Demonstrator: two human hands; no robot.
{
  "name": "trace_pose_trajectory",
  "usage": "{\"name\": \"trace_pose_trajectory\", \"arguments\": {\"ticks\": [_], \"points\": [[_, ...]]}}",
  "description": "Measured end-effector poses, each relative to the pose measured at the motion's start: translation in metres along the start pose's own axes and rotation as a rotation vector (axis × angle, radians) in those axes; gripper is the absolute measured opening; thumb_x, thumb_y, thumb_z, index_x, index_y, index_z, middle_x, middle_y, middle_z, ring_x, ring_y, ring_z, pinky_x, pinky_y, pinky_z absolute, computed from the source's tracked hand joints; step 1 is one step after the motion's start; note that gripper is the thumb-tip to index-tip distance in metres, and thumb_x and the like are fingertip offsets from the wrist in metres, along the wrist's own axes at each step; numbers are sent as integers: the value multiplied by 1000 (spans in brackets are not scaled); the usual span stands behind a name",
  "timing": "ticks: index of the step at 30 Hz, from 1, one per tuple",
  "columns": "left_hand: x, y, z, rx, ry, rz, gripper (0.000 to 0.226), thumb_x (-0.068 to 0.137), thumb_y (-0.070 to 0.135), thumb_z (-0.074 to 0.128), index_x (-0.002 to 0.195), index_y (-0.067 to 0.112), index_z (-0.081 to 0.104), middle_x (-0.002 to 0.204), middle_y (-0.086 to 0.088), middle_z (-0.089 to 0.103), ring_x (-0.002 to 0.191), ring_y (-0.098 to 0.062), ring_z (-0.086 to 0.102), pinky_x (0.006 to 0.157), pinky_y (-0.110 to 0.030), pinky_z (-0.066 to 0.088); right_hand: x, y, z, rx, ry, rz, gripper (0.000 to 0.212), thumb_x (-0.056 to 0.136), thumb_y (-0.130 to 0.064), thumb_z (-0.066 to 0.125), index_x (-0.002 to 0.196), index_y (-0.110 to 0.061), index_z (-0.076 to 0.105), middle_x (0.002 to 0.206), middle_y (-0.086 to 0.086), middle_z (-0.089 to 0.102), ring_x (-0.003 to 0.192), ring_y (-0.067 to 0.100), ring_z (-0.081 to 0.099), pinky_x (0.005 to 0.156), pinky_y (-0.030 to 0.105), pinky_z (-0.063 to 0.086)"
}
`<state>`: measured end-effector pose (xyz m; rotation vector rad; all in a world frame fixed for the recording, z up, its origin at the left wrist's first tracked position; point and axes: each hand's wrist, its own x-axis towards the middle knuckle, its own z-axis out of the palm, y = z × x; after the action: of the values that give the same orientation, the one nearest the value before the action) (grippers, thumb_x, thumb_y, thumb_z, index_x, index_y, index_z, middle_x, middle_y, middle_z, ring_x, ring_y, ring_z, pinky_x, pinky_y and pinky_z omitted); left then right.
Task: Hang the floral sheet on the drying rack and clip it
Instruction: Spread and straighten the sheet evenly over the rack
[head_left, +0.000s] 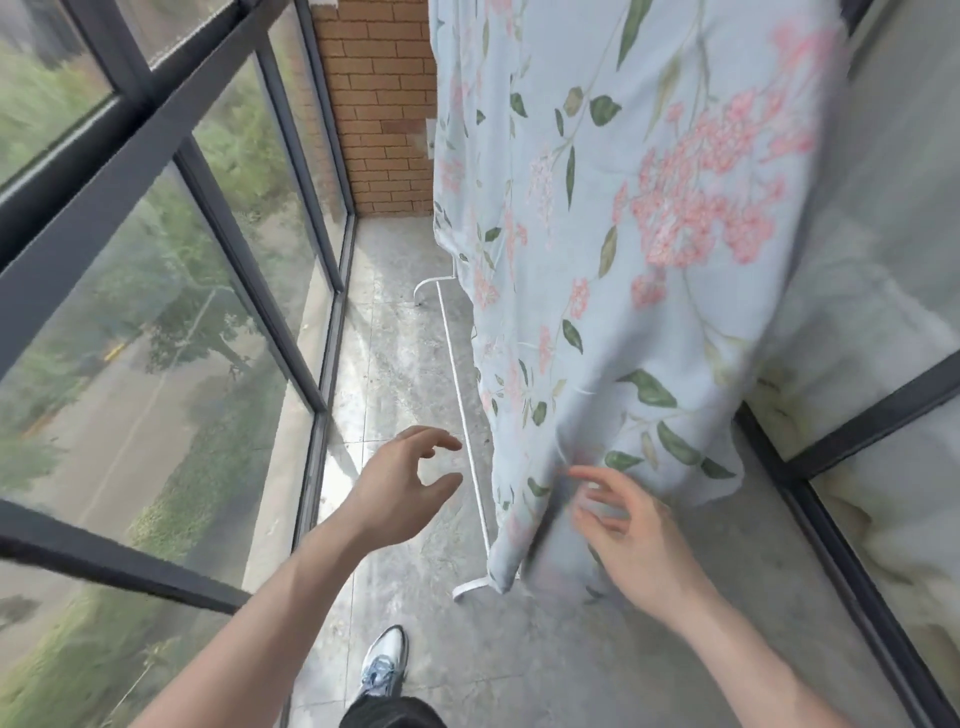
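The floral sheet (623, 249), pale blue with pink blossoms and green leaves, hangs down from above and covers most of the white drying rack. Only the rack's low white bar and feet (460, 395) show along the floor to the sheet's left. My left hand (402, 488) hovers open left of the bar, fingers curled and apart, holding nothing. My right hand (634, 530) is open beside the sheet's lower edge, its fingertips close to the fabric; motion blur hides whether they touch. No clip is visible.
Dark-framed floor-to-ceiling windows (171, 218) run along the left. A brick wall (384, 104) closes the far end of the narrow balcony. A glass partition with a dark frame (852, 426) stands at right. My sneaker (384, 660) is on the grey tiled floor.
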<state>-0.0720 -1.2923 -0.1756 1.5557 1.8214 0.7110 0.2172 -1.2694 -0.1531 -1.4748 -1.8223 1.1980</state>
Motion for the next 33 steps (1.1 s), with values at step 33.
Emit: {"name": "trace_pose_trajectory", "arguments": {"ticks": [33], "points": [[-49,278,29,-173,623,-3,26,91,44,70,117,42,70,116,22,72,106,0,69,87,-23,55,87,-62,-242,171,2,-624,31,87,-25,79,113,-30,63,116,-13,68,79,17,70,65,25,54]]}}
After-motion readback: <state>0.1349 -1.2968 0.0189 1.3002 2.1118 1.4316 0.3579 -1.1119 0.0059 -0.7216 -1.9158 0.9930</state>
